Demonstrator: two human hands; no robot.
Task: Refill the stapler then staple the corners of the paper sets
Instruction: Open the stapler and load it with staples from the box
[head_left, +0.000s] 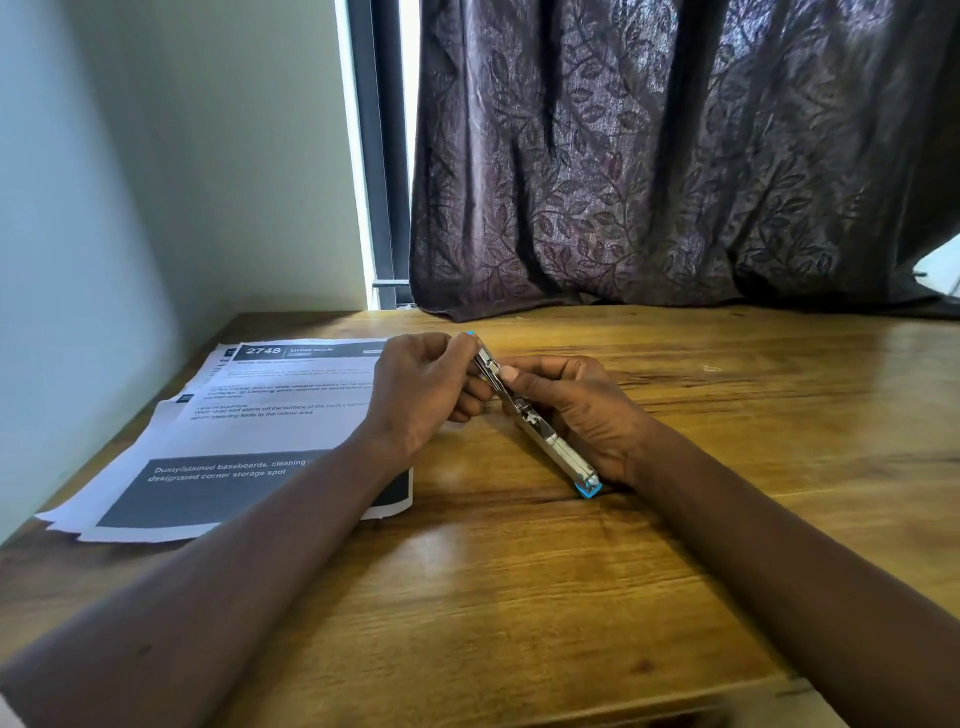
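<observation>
A dark leaf-patterned curtain hangs behind the far edge of a wooden table. Printed paper sets lie fanned along the table's left edge. Near the table's middle, the left hand pinches the far end of an opened metal stapler with blue tips, while the right hand curls around its near half, thumb on the channel.

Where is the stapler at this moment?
In the head view, the stapler is near the centre, held between the left hand and the right hand, just right of the papers on the wooden table.
</observation>
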